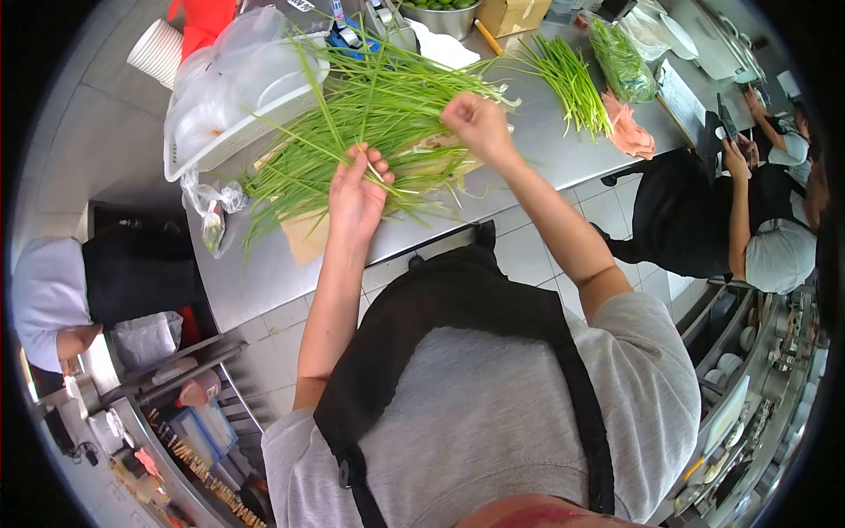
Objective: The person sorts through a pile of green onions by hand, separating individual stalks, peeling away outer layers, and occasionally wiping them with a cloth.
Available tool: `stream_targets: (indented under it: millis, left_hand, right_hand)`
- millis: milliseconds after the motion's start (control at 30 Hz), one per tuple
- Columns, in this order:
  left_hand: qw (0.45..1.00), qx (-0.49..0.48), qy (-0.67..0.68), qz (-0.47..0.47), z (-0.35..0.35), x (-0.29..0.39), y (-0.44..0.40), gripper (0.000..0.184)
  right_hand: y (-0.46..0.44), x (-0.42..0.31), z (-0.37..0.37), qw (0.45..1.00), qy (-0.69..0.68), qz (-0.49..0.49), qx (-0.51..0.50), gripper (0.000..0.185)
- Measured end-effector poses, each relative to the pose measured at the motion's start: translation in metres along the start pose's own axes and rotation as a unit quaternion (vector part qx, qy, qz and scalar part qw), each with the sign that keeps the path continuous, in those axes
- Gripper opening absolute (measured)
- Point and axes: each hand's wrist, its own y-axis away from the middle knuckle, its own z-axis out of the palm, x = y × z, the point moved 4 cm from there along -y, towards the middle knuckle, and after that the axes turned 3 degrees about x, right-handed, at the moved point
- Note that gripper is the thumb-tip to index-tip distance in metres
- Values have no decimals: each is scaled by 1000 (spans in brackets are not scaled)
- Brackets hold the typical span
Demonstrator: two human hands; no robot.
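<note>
A wide heap of long green stalks (405,106) lies on the steel table, partly over brown cardboard (304,236). My left hand (359,189), palm up at the near side of the heap, is closed on a few green stalks. Above the heap's right part is my right hand (480,126), its fingers curled together; whether anything is between them is too small to tell. A neater bundle of green stalks (568,84) rests farther right, beside a pink cloth (627,130).
The steel table (255,277) also bears a white basket of plastic bags (231,141), a bagged green bunch (621,60), a clipboard (682,101) and a metal bowl (443,18). One person stands at left (53,290), others at right (779,251).
</note>
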Motion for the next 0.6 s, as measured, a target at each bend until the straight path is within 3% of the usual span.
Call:
stream_targets:
  millis: [67,133,233,433,533,600]
  left_hand:
    - [999,26,35,-21,-11,-2,-6,14]
    - [995,-7,66,-71,-19,-5,-11,15]
    - [995,-2,46,-94,-18,-6,-17,17]
    - [997,55,-8,-56,-4,-3,-27,22]
    - [996,66,-65,-15,5,4,-26,20]
    - [993,21,-119,13,13,8,-23,19]
  right_hand:
    - [7,7,12,1000,-21,13,-18,6]
    - [12,8,23,995,-82,38,-45,7]
    - [15,-4,26,994,-68,48,-71,10]
    - [22,-17,31,978,-141,67,-139,12]
    - [24,-22,28,985,-70,30,-152,12]
    - [26,-32,25,986,-68,34,-150,13]
